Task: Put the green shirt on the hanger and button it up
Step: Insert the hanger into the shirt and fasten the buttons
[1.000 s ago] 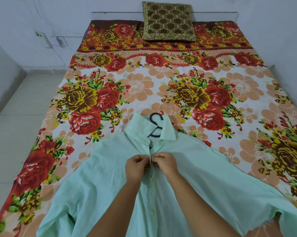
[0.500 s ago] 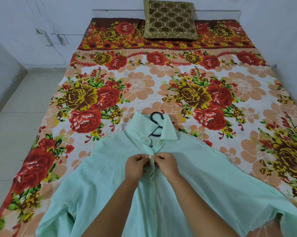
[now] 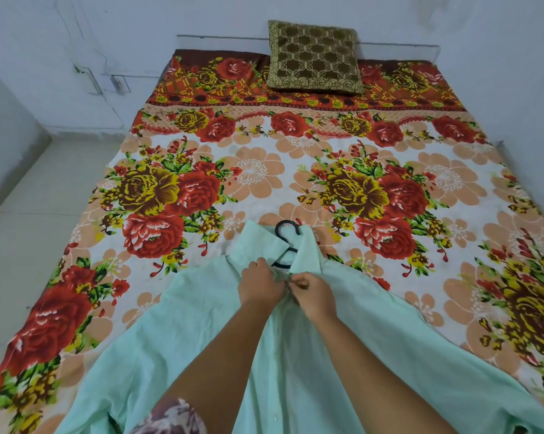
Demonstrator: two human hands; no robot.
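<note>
Pinching the front edges under the collar [image 3: 259, 242], the left hand [image 3: 259, 285] and right hand [image 3: 313, 292] are working the green shirt [image 3: 201, 324], lying limp on the hanger [image 3: 285, 233] at the near end of the bed [image 3: 264, 177], soft, light cloth, probably best gripped close to the edge.

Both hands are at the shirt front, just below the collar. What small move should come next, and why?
Probably push the top button through its hole: the left hand and right hand pinch the green shirt front edges together just under the collar, and the hanger already sits inside.
</note>
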